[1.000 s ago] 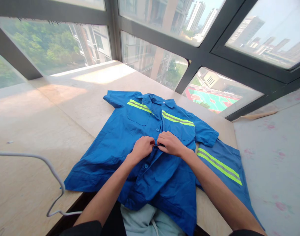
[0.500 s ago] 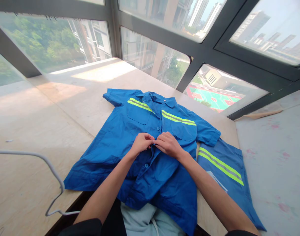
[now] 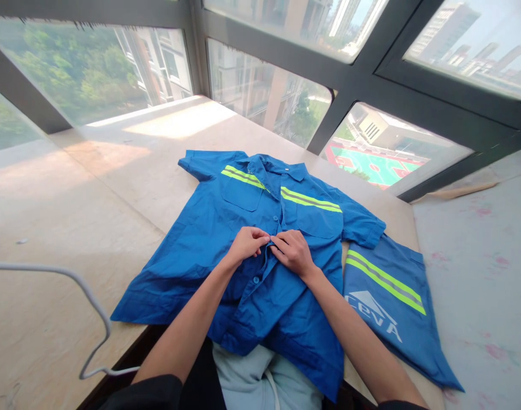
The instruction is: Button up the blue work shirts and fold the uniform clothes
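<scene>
A blue short-sleeved work shirt [image 3: 179, 256] with yellow-green and grey reflective strips lies front up, its collar toward the windows. My left hand [image 3: 248, 246] pinches the edge of the front placket near the middle. Right beside it, my right hand [image 3: 292, 250] grips the other side of the placket, the fingertips of both hands almost touching. Whatever small part sits between the fingertips is hidden. One button [image 3: 275, 218] shows above my hands and another button [image 3: 255, 280] below them. The lower hem hangs over the front edge toward my lap.
A folded blue garment [image 3: 409, 319] with a reflective strip and white "CEVA" lettering lies at the right, beside a floral-patterned wall [image 3: 486, 285]. A white cable [image 3: 89, 296] loops at the left of the stone ledge [image 3: 72, 228]. Grey-framed windows [image 3: 260, 85] stand behind.
My right hand has shifted slightly and its fingers are a little straighter; my right forearm has moved left, uncovering more lettering on the folded garment. The view has tilted slightly.
</scene>
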Available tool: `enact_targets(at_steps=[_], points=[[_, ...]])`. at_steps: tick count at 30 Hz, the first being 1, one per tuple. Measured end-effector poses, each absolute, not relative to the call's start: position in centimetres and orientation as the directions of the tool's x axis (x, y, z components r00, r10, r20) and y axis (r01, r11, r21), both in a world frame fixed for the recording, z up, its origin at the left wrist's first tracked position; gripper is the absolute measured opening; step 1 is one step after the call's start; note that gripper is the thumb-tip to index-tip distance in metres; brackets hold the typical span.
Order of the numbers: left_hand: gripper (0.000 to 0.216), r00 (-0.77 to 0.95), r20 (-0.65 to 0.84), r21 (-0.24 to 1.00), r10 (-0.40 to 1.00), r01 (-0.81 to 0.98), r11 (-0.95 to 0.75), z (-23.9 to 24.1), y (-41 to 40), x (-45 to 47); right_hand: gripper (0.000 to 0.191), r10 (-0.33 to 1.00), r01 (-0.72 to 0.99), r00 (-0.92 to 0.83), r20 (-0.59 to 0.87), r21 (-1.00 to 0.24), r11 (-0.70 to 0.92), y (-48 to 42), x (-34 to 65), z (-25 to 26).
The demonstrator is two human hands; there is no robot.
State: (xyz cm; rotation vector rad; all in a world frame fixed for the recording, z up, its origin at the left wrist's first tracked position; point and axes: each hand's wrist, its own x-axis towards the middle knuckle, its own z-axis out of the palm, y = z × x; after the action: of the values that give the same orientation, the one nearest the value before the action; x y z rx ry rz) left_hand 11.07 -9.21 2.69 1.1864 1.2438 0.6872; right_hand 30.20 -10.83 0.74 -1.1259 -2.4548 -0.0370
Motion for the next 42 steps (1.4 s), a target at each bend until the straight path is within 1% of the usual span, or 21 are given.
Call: enact_targets(at_steps=[5,8,10,13,17,21,27,30,37,42], points=[[0.028,0.298,-0.34,0.938,0.892,0.168,0.302,2.7,-9.5,10.6,0.028,0.723,0.725,-0.59,0.36,-0.159,0.671,-10.6,30.2,0.6],[0.033,0.322,-0.324,0.944,0.89,0.178,0.28,2.4,-9.8,10.7,0.025,0.721,0.706,-0.607,0.335,-0.189,0.683,-10.3,30.3,0.3],[0.029,0.299,-0.294,0.948,0.908,0.213,0.237,2.2,-9.9,10.8,0.024,0.719,0.69,-0.614,0.326,-0.221,0.689,-10.0,30.3,0.2],[0.024,0.247,-0.221,0.939,0.943,0.314,0.138,2.0,-10.2,11.1,0.023,0.729,0.683,-0.602,0.325,-0.265,0.681,-9.8,30.3,0.2],[0.026,0.212,-0.115,0.899,0.97,0.437,0.011,2.1,-10.6,11.4,0.023,0.74,0.676,-0.59,0.324,-0.303,0.671,-9.7,30.3,0.3],[0.027,0.198,-0.066,0.876,0.978,0.482,-0.038,2.3,-10.7,11.5,0.022,0.742,0.661,-0.588,0.321,-0.337,0.67,-9.5,30.4,0.1],[0.028,0.198,-0.069,0.869,0.978,0.493,-0.039,2.2,-10.6,11.4,0.018,0.718,0.598,-0.565,0.405,-0.399,0.695,-9.3,30.8,-0.6],[0.029,0.198,-0.071,0.873,0.978,0.487,-0.035,2.2,-10.7,11.4,0.016,0.714,0.583,-0.558,0.424,-0.412,0.7,-9.3,30.8,-0.6],[0.025,0.192,-0.083,0.887,0.978,0.462,-0.016,2.1,-10.8,11.3,0.017,0.705,0.61,-0.554,0.442,-0.362,0.705,-9.6,30.6,-0.3],[0.022,0.188,-0.115,0.913,0.976,0.406,0.029,2.3,-10.8,11.4,0.017,0.702,0.618,-0.527,0.478,-0.351,0.703,-9.7,30.7,-0.5]])
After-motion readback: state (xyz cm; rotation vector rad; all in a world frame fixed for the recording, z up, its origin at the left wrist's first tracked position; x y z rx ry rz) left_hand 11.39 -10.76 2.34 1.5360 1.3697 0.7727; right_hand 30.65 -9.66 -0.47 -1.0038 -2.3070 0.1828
